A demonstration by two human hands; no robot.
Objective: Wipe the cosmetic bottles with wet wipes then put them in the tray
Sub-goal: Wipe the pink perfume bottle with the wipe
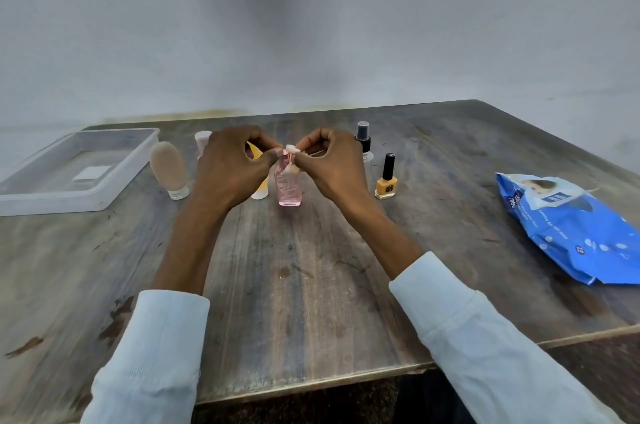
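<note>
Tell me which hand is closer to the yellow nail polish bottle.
Right. The right hand is just left of the yellow nail polish bottle; the left hand is farther left, beyond the pink bottle.

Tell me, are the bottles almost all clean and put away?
Not yet. The clear tray holds no bottles, so none looks finished. Right now the left hand and right hand pinch something small and white at the top of the pink bottle, which stands on the table. The beige tube, yellow nail polish, spray bottle and others still wait.
</note>
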